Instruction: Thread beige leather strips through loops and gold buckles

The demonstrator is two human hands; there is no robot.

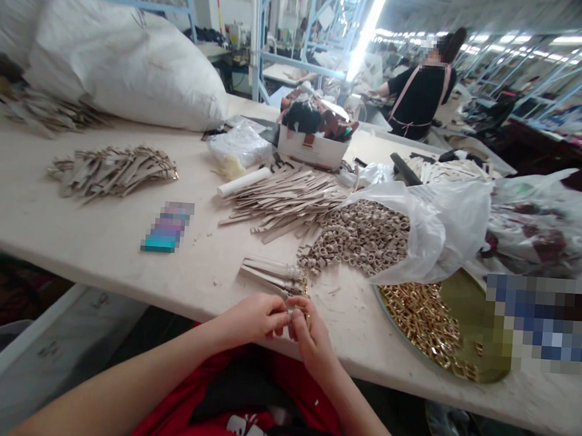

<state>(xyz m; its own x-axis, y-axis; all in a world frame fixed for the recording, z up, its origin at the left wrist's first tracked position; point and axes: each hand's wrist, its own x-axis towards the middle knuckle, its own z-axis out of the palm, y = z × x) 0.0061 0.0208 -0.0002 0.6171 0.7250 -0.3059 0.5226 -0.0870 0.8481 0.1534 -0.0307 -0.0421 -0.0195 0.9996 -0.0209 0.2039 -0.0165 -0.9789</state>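
Note:
Close to the table's front edge, my left hand (263, 317) and my right hand (311, 334) meet with fingers pinched together. Between their fingertips is a small pale strap piece (290, 312), mostly hidden. A gold glint, apparently a buckle (308, 319), shows at my right fingers. Just beyond the hands lies a short row of beige straps (272, 270) with gold buckles at their right ends. Behind it is a heap of small beige loops (369, 233), beside a pile of long flat straps (287, 201). Gold buckles (414, 313) fill part of a round tray (484, 304) at right.
A finished-looking strap pile (115, 169) and a blurred-out flat object (168, 227) lie left. A large white sack (127, 60) stands behind. A clear plastic bag (435, 221) overhangs the loops. At the back are a filled white box (318, 148) and a person (419, 94) facing away.

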